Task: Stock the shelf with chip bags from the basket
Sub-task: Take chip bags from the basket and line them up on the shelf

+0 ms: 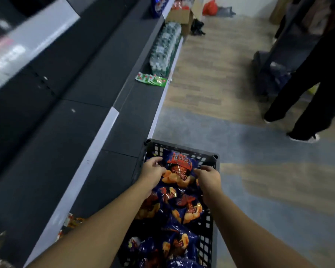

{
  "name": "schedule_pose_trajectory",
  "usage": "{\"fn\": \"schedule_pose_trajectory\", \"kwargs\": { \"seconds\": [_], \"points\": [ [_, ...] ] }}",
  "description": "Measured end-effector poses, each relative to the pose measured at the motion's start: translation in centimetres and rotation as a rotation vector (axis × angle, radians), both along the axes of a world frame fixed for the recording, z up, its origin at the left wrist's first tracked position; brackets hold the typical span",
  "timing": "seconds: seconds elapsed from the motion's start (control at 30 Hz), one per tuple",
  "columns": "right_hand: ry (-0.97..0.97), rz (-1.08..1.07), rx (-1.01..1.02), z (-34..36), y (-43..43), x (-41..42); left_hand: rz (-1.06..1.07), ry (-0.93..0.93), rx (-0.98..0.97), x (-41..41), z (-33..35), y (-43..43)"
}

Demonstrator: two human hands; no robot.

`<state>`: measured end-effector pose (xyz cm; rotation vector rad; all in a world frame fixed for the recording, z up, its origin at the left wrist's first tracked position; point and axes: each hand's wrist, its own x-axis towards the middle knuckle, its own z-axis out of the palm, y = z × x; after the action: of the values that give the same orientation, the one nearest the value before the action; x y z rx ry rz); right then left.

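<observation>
- My left hand [152, 171] grasps the left edge of the top chip bag [179, 169].
- My right hand [208, 178] grasps its right edge.
- The bag lies in the black basket [207, 238], beside the shelf [124, 132].

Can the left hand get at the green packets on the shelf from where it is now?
Probably not yet. The left hand grips the top chip bag in the basket, and the green packets lie well beyond the basket along the shelf. Nothing blocks the path; it looks too far.
</observation>
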<state>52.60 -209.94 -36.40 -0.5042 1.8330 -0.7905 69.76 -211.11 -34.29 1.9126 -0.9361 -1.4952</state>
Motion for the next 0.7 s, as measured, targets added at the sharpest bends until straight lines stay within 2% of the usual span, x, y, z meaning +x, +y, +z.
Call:
{"fn": "schedule_pose_trajectory", "kwargs": {
  "seconds": [0.17,0.4,0.7],
  "points": [
    [-0.029,0.085,-0.151,7.1,-0.1,1.6,0.154,0.057,-0.164,1.7,7.4,1.9],
    [-0.167,0.183,-0.397,17.6,0.8,6.2,0.274,0.021,-0.401,5.6,18.6,6.3],
    [-0.268,0.486,-0.666,30.1,5.0,18.9,0.546,-0.135,-0.639,15.8,30.5,15.6]
  ]
}}
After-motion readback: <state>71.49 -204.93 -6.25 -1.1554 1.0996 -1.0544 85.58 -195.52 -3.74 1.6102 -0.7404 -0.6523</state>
